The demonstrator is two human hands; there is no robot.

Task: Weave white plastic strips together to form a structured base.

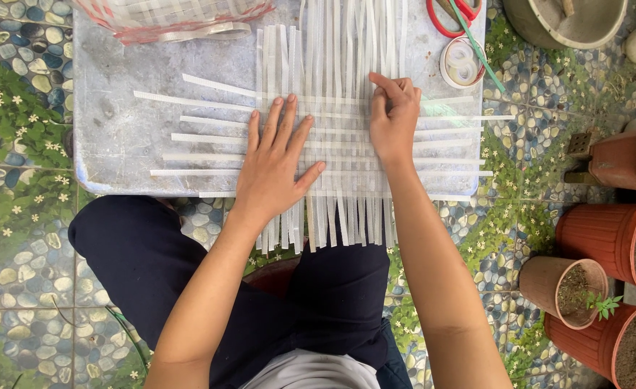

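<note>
I have just one view, from the camera worn on the person's head, so no second view overlaps it. It looks almost straight down over the lap, facing away from the body: the thighs and waist fill the bottom edge, and the far side of the low grey tabletop runs out of frame at the top. It sits close, about an arm's reach above the work, with both forearms entering from the bottom. The woven white strips lie near the centre. To the right, the view takes in terracotta pots on the patterned floor.
</note>
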